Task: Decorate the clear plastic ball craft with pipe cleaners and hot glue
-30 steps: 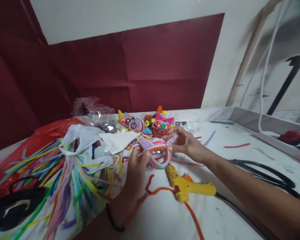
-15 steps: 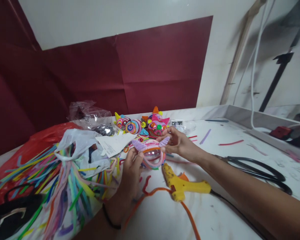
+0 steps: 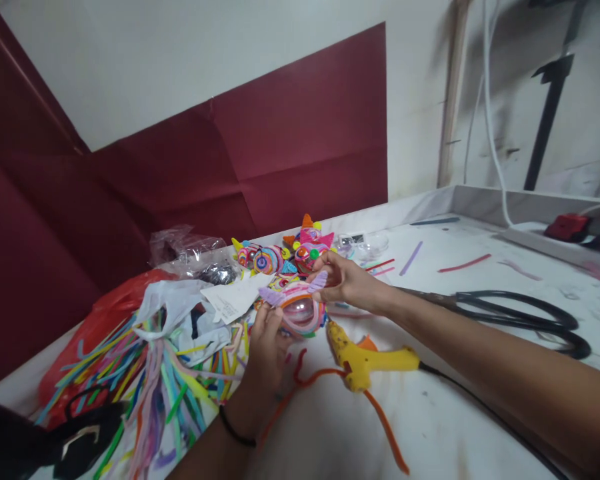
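Both hands hold a small craft figure: a clear plastic dome ringed with pink and orange pipe cleaners, with two lilac ears on top. My left hand grips its lower left side. My right hand pinches the right lilac ear from above. The figure hovers just over the white table. Right below it lies a yellow glue gun, nozzle pointing at the figure, with an orange pipe cleaner curling under it.
Several finished colourful figures stand behind. A heap of pipe cleaners spills from white and red bags at left. Black scissors lie at right, loose pipe cleaner pieces beyond. A dark red sheet covers the wall.
The view has tilted and shifted left. Both hands keep hold of the figure, which sits slightly lower and closer to the glue gun than before.
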Available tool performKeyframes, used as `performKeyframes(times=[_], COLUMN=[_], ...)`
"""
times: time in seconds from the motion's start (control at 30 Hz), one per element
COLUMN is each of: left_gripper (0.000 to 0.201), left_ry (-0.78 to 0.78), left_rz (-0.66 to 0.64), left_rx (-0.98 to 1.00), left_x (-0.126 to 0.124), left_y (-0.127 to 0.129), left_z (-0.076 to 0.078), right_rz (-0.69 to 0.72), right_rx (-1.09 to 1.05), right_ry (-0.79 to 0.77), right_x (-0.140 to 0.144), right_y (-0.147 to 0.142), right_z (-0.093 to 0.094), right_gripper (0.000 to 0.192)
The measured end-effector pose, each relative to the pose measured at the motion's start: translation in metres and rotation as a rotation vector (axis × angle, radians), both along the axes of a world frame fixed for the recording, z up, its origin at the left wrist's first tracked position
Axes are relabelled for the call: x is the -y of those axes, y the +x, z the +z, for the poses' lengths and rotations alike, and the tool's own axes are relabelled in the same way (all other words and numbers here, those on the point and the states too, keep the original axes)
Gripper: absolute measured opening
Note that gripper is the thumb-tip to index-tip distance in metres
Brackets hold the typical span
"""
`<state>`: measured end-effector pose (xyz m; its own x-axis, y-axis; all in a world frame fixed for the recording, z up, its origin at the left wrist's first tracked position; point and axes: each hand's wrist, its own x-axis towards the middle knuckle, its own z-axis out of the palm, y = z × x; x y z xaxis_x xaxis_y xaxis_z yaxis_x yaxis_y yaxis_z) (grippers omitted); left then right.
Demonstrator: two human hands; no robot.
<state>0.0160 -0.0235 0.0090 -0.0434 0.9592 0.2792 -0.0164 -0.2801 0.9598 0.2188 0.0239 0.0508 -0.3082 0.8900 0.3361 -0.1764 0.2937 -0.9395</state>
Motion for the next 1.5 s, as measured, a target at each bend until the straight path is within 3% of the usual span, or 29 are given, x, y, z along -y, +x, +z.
performKeyframes(times=[0.1,0.27,0.47,1.0,1.2,1.5], left_gripper=[0.042,0.038,0.035,0.044,0.036,0.046], left_ry=[0.021,-0.033,-0.091,-0.115,-0.099,-0.114], left_rz=[-0.027,-0.077,-0.071,-0.043,-0.087,-0.061], left_rx=[0.007,0.252,0.352,0.397,0.39,0.391], left_x=[-0.003,-0.005,0.0,0.001,0.0,0.001], left_y=[0.0,0.008,0.01,0.01,0.011,0.013], left_z=[-0.001,0.002,0.008,0.006,0.007,0.006], right_rz=[0.001,0.012,0.038,0.031,0.017,0.01], right_rx=[-0.015,0.002,-0.007,-0.01,-0.009,0.017], right_ry=[-0.001,0.036,0.048,0.066,0.037,0.018], right_x=[-0.003,-0.005,-0.003,0.0,0.003,0.002], right_y=[-0.002,-0.002,-0.003,-0.004,-0.003,-0.001], right_z=[-0.002,-0.001,-0.001,0.0,0.003,0.003], right_gripper=[0.061,0.058,0.057,0.056,0.058,0.06])
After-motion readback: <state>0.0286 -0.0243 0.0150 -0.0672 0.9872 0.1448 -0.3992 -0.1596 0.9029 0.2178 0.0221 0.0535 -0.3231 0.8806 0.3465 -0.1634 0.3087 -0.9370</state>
